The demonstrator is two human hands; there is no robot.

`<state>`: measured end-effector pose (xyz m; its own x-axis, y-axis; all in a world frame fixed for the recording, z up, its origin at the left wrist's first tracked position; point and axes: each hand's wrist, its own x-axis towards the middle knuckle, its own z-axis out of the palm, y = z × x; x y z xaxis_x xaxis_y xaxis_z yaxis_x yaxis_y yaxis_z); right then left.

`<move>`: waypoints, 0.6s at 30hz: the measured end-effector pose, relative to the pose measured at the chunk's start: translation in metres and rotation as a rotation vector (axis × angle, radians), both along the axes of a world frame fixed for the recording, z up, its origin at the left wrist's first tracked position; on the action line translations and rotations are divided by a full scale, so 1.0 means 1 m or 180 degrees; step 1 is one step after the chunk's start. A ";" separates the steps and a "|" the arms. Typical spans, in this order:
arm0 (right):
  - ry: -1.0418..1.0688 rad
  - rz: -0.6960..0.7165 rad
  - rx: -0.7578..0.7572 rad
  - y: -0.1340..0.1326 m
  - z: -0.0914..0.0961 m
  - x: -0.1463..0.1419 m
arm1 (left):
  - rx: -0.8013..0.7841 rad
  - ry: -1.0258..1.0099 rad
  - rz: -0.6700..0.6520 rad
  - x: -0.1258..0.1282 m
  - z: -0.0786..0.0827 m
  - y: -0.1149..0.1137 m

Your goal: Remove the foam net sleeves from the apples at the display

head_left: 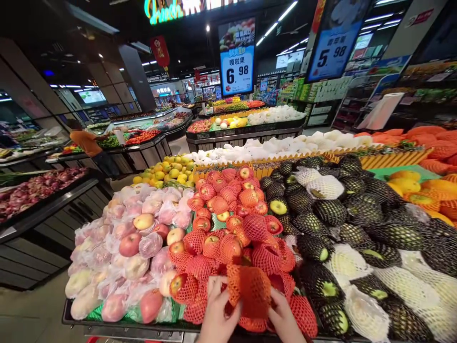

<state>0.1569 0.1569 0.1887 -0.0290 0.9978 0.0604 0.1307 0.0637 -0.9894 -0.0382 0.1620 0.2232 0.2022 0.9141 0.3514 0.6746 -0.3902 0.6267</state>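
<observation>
Low in the middle of the head view, both hands are over a heap of apples. My left hand (220, 307) pinches the left side of an orange-red foam net sleeve (254, 288). On its other side, my right hand (283, 314) has its fingers closed on the sleeve's edge. Something dark red shows by my left thumb; whether an apple sits inside the sleeve I cannot tell. Around the hands lie red apples (183, 287) in red foam nets. Some of the apples, such as the one at the right (273, 224), have their tops bare.
Pale-wrapped apples (124, 228) fill the left of the stand; green-skinned fruit in black nets (332, 212) fills the right. Yellow mangoes (167, 169) and white-wrapped fruit (246, 150) lie behind. A person in an orange top (87, 143) stands at another stand. Price screens (236, 62) hang above.
</observation>
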 end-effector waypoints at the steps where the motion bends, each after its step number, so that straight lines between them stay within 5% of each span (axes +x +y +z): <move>1: -0.0163 0.0047 -0.0048 0.001 0.004 0.002 | 0.0123 0.0044 -0.0076 -0.004 0.001 -0.001; 5: -0.0680 0.0411 0.0066 0.005 0.028 -0.003 | 0.0459 0.0045 -0.0824 -0.029 0.010 -0.007; 9: -0.0749 0.0808 0.0325 0.008 0.048 -0.023 | -0.0181 -0.0217 -0.1450 -0.052 0.015 -0.004; 13: -0.1030 0.1041 0.0343 0.010 0.056 -0.046 | -0.1227 -0.0967 -0.0568 -0.072 -0.007 0.000; 18: -0.1357 0.1497 0.0660 0.035 0.091 -0.050 | -0.1111 -0.1876 0.0544 -0.098 -0.045 0.002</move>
<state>0.1074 0.1924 0.2801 -0.5219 0.8420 0.1365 0.4196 0.3928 -0.8183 -0.1366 0.1644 0.1785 -0.0882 0.9954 0.0387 0.2183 -0.0186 0.9757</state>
